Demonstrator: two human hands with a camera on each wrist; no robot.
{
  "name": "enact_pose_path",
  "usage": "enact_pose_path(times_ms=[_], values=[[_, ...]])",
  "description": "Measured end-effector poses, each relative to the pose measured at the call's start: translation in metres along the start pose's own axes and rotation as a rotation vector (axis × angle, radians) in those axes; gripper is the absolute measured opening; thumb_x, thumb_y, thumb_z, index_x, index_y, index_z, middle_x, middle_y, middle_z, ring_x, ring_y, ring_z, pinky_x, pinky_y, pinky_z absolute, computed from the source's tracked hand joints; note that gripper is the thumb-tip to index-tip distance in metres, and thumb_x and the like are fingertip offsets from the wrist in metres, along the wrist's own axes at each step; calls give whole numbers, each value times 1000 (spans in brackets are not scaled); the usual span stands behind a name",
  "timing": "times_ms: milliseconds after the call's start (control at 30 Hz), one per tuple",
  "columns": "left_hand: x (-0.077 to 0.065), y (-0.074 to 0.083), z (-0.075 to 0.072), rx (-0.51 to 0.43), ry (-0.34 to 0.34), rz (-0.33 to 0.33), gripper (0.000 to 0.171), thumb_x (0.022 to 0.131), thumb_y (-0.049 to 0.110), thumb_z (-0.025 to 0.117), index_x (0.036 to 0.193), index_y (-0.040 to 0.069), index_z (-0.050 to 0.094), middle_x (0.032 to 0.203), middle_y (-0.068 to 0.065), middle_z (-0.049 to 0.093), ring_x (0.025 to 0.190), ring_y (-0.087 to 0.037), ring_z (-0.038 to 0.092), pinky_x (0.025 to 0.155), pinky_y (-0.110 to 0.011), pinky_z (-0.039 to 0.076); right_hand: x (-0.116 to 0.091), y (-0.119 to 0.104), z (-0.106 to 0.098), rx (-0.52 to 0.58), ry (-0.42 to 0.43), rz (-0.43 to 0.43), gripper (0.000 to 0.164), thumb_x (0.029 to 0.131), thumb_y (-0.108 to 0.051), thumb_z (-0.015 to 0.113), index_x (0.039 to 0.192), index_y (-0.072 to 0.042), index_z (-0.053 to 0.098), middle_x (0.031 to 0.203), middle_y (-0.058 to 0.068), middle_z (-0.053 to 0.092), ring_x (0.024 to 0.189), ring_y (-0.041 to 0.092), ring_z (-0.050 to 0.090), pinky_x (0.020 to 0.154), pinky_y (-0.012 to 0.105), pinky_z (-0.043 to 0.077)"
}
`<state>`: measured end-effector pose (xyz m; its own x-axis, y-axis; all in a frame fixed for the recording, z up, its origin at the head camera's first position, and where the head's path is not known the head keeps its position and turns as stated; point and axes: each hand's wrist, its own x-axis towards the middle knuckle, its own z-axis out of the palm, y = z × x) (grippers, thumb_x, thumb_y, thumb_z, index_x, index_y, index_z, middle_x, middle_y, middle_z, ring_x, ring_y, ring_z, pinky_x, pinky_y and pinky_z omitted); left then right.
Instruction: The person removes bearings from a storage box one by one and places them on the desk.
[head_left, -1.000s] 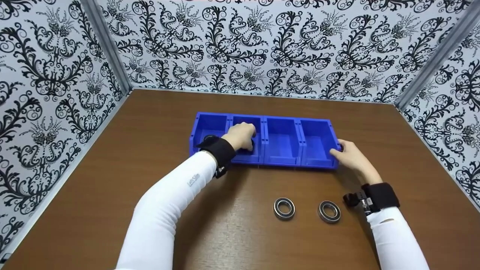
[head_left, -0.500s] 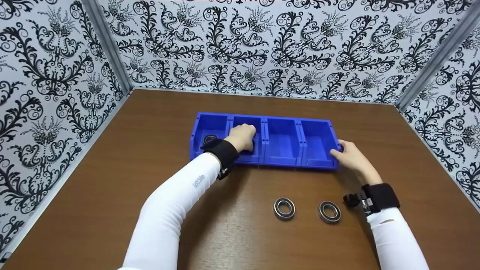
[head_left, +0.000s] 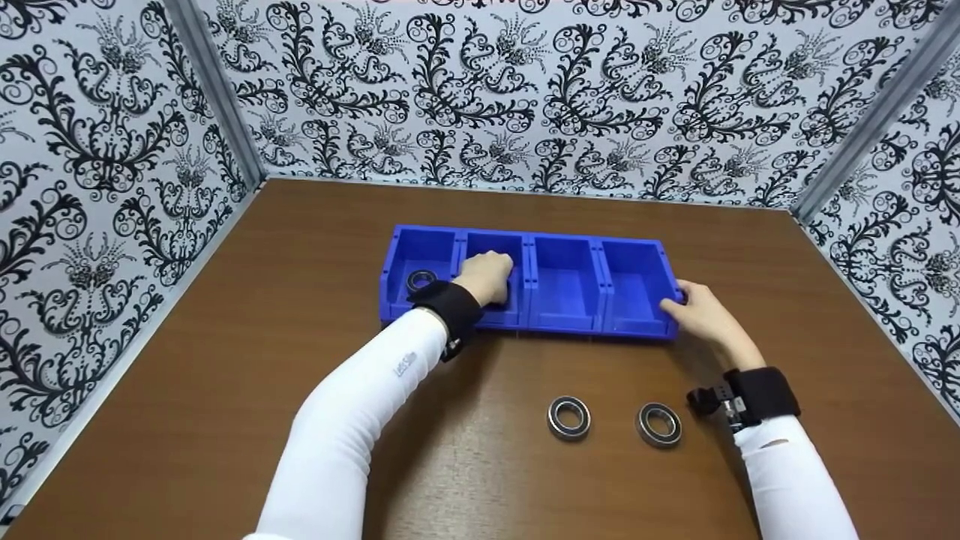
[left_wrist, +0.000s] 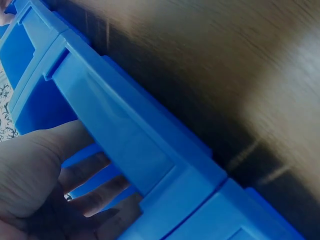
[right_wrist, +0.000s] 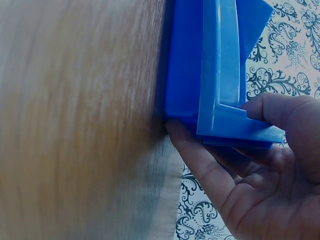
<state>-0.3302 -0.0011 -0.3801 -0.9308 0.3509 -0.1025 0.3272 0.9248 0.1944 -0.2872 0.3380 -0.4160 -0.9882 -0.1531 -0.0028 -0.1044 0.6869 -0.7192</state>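
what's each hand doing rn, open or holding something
Left hand: in the bin; fingertips hidden, grip can't be told.
Right hand: holding the bin by its end.

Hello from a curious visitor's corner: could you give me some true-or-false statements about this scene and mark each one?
1. The left hand reaches into the second compartment from the left. True.
2. The leftmost compartment is empty. False: a dark ring lies in it.
3. A left ring and a right ring lie on the table. True.
4. Those two touch. False: they lie apart.
5. The right hand grips the right end of the blue bins. True.
6. The bins have three compartments. False: four.
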Motion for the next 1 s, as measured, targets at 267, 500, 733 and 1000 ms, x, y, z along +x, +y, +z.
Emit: enact_pose_path(times_ms=[267,500,733,1000], values=[[4,1,5,3,-14,-26,29,89,6,68,118,3,70,130,-18,71,121,-37,68,99,-52,58,0,0,0,25,-5,12,42,99,-4,50,133,21,51,110,32,67,78,4,63,67,14,54],[1,3,3,7,3,-36,30,90,7,65,119,3,69,131,-19,70,122,-36,68,100,-50,59,-1,-2,0,47,-19,22,44,100,-5,48,135,22,48,115,37,65,79,3,64,68,15,55],[-3,5,2,-3,21,-36,28,90,6,63,117,2,71,129,-19,71,121,-37,69,99,-51,59,0,1,0,94,-39,33,47,101,-4,45,139,23,43,117,40,64,76,-1,65,68,15,57],[-1,5,3,-5,34,-36,25,90,5,63,114,2,72,126,-19,73,118,-37,70,98,-50,60,1,2,0,66,-33,37,45,101,-5,45,137,23,45,116,40,64,76,0,64,67,15,57]])
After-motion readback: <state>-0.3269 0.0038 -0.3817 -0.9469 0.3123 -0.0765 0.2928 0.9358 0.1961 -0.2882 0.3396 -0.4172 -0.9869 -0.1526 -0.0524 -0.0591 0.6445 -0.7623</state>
